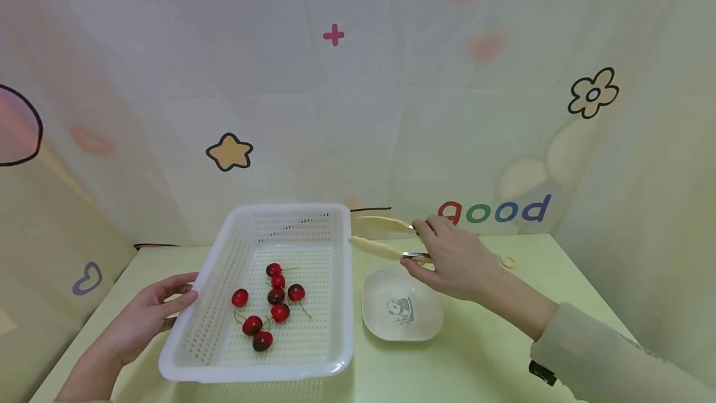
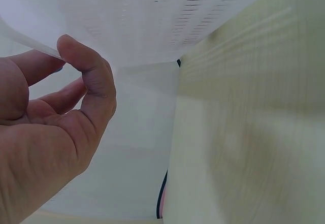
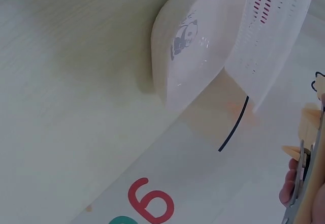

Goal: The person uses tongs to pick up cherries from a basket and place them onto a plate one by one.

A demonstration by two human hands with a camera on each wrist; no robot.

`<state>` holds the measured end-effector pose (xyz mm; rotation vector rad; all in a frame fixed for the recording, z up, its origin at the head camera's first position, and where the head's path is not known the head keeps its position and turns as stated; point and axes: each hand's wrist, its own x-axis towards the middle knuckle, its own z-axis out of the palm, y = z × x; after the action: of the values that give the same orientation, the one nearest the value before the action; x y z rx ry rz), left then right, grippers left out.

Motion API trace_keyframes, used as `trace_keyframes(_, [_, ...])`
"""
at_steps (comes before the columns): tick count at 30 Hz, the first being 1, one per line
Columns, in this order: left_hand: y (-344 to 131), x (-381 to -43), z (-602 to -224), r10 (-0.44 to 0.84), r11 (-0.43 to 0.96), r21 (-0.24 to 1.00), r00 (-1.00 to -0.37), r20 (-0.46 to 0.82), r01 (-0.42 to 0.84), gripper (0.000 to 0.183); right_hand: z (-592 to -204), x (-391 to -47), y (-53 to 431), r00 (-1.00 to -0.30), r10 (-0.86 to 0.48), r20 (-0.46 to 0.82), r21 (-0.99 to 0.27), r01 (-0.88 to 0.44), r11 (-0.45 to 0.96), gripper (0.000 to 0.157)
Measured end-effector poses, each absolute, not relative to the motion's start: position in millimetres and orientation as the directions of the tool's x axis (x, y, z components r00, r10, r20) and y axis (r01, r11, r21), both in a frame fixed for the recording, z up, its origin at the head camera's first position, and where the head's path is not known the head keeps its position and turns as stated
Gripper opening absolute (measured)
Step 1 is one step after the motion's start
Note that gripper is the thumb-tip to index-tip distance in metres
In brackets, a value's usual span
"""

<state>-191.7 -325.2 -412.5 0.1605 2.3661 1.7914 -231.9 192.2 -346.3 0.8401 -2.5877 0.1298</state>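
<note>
A white perforated plastic basket (image 1: 257, 373) holds several red cherries (image 1: 280, 312), some with stems. My left hand (image 1: 140, 316) grips the basket's left rim, thumb and fingers on its edge, as the left wrist view also shows. In my right hand (image 1: 455, 260) is a pair of tongs (image 1: 380, 249) with pale yellow tips and metal arms. The tips stand apart with nothing between them, right by the basket's right rim. Below the tongs sits a white square dish (image 1: 386, 328) with a panda picture, just right of the basket.
The pale green tabletop (image 1: 403, 372) ends at a printed cloth backdrop (image 1: 380, 92) behind and at both sides. A small yellowish ring (image 1: 508, 262) lies near the back edge, beyond my right wrist.
</note>
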Motion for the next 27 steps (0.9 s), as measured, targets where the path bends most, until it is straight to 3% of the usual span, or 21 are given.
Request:
trace_keyframes(21, [-325,-193,-413,0.176,0.268,0.963,-0.982,-0.069,-0.02,0.058,-333,-239,137,-0.593,-0.733,0.333,0.217,-0.709,0.672,0.058])
trace_keyframes(27, [-327,-193,-416,0.172,0.27,0.963,-0.983,-0.069,-0.021,0.057,-333,-239,118,-0.581,-0.764,0.28,0.264,-0.719,0.643,0.057])
